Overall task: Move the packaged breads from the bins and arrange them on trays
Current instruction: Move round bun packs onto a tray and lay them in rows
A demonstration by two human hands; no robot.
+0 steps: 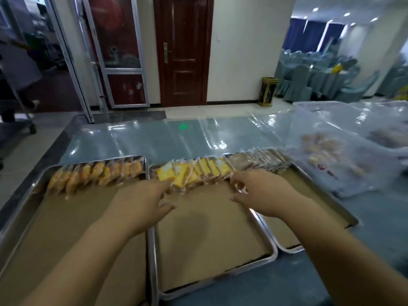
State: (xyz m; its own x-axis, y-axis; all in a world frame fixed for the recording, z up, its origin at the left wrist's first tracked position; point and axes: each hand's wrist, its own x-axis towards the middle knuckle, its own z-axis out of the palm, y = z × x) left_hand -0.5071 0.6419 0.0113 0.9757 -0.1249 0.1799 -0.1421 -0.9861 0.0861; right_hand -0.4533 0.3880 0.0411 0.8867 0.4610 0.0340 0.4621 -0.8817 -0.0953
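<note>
Both arms reach straight forward over the middle tray [272,252], forearms bare, palms down. The left hand [141,202] is flat-ish, fingers stretched out and the thumb splayed off to the side, fingertips right at the left end of the yellow breads [194,171]. So that one's spread apart and not gripping anything. The right hand [262,193] is more arched, fingers bent down onto the right end of the same row and the thumb held away underneath. Honestly can't tell if it's pinching a wrapper or just touching, it's too blurry there.

Those yellow breads are flat rectangular slabs in shiny clear wrappers, leaning on each other in a row along the far edge of the middle tray. The left tray [24,202] has a similar overlapping row of orange breads [95,173], rounder and more lumpy. The right tray [289,249] has brown breads [260,161] packed the same way at its far end. All three trays are shallow metal with rounded corners, sitting side by side and lined with matte brown paper [209,228].

Off to the right there's a clear bin [309,120], crinkly see-through plastic, with pale round breads [324,146] inside. The tabletop [154,138] is bluish, under a glossy, wrinkled plastic sheet.
</note>
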